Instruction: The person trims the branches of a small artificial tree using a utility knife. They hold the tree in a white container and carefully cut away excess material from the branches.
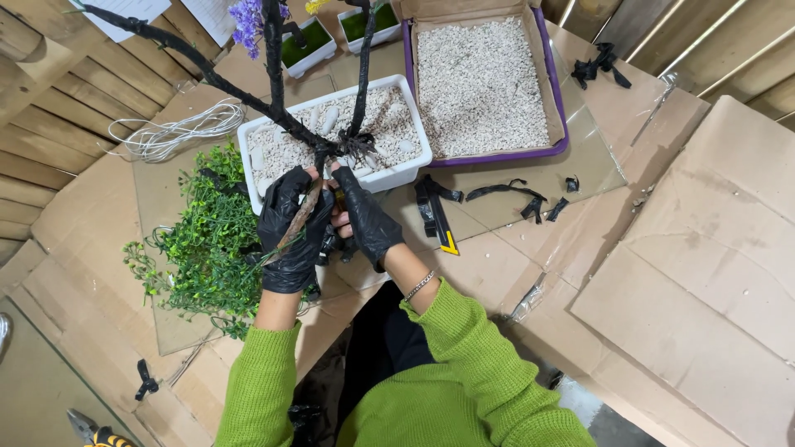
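Note:
Both my hands wear black gloves and green sleeves. My left hand grips a thin brown stem with a bit of green foliage. My right hand pinches the same stem near its top, close to the front rim of a white rectangular planter. The planter is filled with white gravel, and black-wrapped branches rise from it. A cluster of black tape sits where the branches meet, just above my fingers.
A bunch of green artificial foliage lies left of my hands. A purple-edged box of white gravel stands behind right. Black tape scraps, a black-and-yellow cutter, a wire coil, small green-topped pots and pliers lie around on cardboard.

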